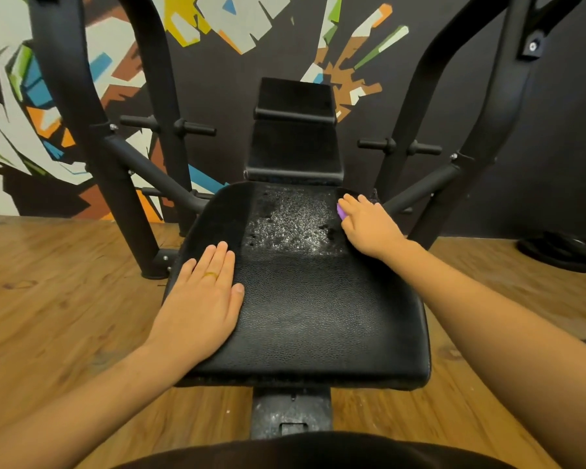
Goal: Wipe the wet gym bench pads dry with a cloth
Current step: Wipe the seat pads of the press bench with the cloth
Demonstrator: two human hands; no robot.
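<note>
Your left hand (202, 299) lies flat on the seat pad (312, 309); your right hand (366, 225), fingers straight, presses what looks like a purple cloth (341, 211) at its far corner. Narrow strokes could miss the wet patch (291, 221).

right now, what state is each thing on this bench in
seat pad: near half looks dry, far middle wet
wet patch: beaded with droplets, not yet wiped
purple cloth: mostly hidden under the right hand, at the pad's far right edge
right hand: flat on the cloth
left hand: flat on the pad's left side, holding nothing
back pads: too dark to tell wet or dry
</note>
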